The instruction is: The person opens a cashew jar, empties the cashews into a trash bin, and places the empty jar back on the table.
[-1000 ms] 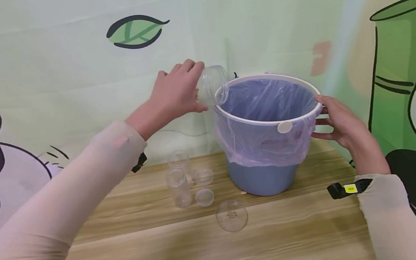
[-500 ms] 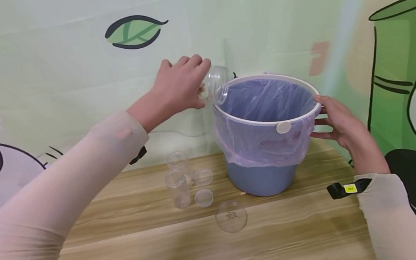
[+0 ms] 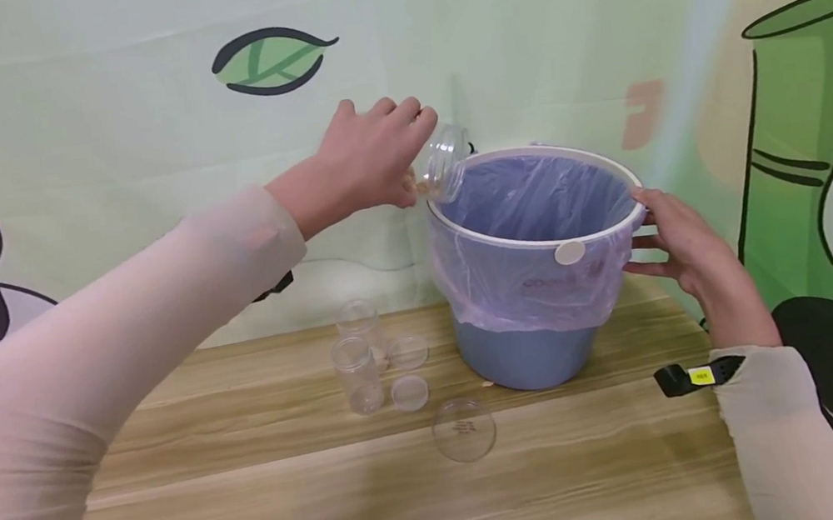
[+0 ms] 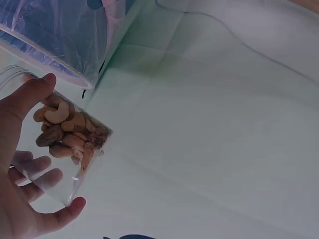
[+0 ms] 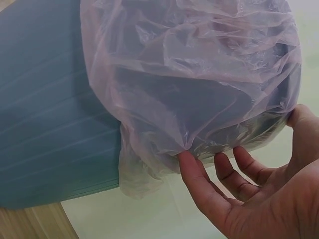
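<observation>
My left hand [image 3: 379,153] grips a clear jar [image 3: 449,156], tipped on its side with its mouth over the left rim of a blue trash bin [image 3: 531,359]. Nuts [image 4: 75,132], cashews among them, lie inside the jar in the left wrist view. A thin translucent bag [image 3: 533,295] lines the bin and folds down over its outside. On the bin's right side, my right hand [image 3: 690,246] holds the rim, thumb at the top edge and fingertips against the bagged wall below, as the right wrist view [image 5: 239,184] confirms.
Clear empty-looking containers [image 3: 356,374] stand on the wooden table [image 3: 297,506] left of the bin. Near them lie small clear lids [image 3: 410,393] and a larger round lid [image 3: 465,431]. A printed cloth [image 3: 150,152] hangs close behind.
My left hand has moved up and right with the jar, tilting it further over the bin. Nuts have shifted toward the jar's mouth. My right hand and the bin stay put.
</observation>
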`<state>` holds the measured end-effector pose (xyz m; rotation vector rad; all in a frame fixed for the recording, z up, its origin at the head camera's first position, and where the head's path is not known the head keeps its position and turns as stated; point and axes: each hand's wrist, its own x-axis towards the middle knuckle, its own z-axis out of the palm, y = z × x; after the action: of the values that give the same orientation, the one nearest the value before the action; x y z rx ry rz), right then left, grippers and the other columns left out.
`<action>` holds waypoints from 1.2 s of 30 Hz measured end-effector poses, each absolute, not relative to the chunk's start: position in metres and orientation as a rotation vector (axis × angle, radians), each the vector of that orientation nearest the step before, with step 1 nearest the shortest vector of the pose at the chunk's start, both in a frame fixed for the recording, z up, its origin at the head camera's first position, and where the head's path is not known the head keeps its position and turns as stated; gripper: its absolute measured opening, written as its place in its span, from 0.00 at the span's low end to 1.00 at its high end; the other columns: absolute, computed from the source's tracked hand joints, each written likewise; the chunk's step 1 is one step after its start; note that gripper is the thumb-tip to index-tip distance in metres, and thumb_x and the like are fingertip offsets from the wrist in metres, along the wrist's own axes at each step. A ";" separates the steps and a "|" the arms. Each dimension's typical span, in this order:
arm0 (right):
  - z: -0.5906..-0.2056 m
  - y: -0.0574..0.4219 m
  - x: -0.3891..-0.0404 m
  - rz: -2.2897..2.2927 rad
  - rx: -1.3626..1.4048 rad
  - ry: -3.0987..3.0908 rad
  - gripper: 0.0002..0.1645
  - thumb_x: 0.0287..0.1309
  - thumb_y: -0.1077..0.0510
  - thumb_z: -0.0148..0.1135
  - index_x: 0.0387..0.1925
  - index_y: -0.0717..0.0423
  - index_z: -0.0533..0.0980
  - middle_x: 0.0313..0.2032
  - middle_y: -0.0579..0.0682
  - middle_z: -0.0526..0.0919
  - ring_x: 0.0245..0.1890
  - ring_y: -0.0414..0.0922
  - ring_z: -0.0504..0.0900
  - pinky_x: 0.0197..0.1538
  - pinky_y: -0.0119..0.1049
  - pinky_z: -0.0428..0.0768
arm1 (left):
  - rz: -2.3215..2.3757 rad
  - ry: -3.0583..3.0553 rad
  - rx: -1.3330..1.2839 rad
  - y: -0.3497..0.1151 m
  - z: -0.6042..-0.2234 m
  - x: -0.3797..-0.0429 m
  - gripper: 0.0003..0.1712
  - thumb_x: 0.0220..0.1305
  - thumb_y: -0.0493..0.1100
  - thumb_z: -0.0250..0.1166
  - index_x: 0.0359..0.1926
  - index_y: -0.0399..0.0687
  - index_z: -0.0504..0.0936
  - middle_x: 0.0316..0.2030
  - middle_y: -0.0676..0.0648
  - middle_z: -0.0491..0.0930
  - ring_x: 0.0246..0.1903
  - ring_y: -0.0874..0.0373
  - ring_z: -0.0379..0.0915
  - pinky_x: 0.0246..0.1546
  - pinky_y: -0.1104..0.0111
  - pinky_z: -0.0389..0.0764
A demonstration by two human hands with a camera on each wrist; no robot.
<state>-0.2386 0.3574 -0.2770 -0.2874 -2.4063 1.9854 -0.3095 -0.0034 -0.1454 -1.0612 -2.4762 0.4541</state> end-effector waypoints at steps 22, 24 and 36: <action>-0.277 0.359 -0.235 1.948 -0.289 -2.420 0.30 0.69 0.26 0.44 0.54 0.43 0.68 0.50 0.46 0.70 0.45 0.43 0.80 0.44 0.41 0.86 | 0.769 -2.424 -1.112 0.023 -0.133 -0.301 0.48 0.55 0.60 0.74 0.65 0.39 0.62 0.53 0.42 0.70 0.46 0.44 0.71 0.43 0.45 0.77; -0.277 0.360 -0.235 1.941 -0.285 -2.426 0.30 0.70 0.26 0.43 0.53 0.42 0.68 0.51 0.46 0.69 0.44 0.42 0.80 0.44 0.41 0.86 | 0.755 -2.432 -1.119 0.024 -0.133 -0.301 0.46 0.56 0.59 0.72 0.64 0.39 0.63 0.52 0.42 0.70 0.46 0.44 0.71 0.43 0.45 0.77; -0.277 0.364 -0.229 1.946 -0.301 -2.399 0.33 0.70 0.25 0.43 0.55 0.45 0.69 0.51 0.46 0.70 0.44 0.42 0.81 0.43 0.41 0.86 | 0.816 -2.409 -1.150 0.030 -0.136 -0.303 0.49 0.54 0.60 0.73 0.67 0.40 0.62 0.55 0.41 0.70 0.49 0.43 0.72 0.46 0.43 0.77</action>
<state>-0.2286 0.3638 -0.2771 -0.3009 -2.3995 1.9461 -0.3034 0.0297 -0.1362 -1.1500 -2.4093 0.8156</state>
